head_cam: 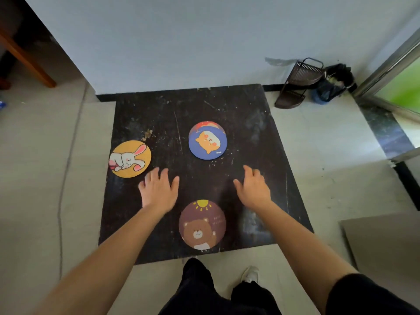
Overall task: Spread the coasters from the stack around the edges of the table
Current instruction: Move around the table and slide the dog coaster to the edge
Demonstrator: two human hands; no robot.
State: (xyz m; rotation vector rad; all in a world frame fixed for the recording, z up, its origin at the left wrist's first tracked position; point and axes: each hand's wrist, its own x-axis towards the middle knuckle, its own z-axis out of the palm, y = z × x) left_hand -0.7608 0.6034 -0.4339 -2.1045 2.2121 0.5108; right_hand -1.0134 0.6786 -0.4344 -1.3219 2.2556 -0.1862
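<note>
On the black square table (pixel 250 123) a small stack of round coasters (pixel 208 140) lies near the middle, a blue one with an orange cat on top and a red-edged one showing beneath it. An orange rabbit coaster (pixel 130 158) lies at the left edge. At the near edge lies a brown bear coaster (pixel 202 224). My left hand (pixel 158 189) hovers palm down, fingers spread, just right of the rabbit coaster and holds nothing. My right hand (pixel 253 186) is spread palm down below and right of the stack, also with nothing in it.
The table backs against a pale wall. A brown wire rack (pixel 297 84) and a dark bin with a bag (pixel 334 84) stand on the floor at the back right. A glass door frame (pixel 391 64) is at the far right. My legs and a shoe (pixel 250 275) are below the table's near edge.
</note>
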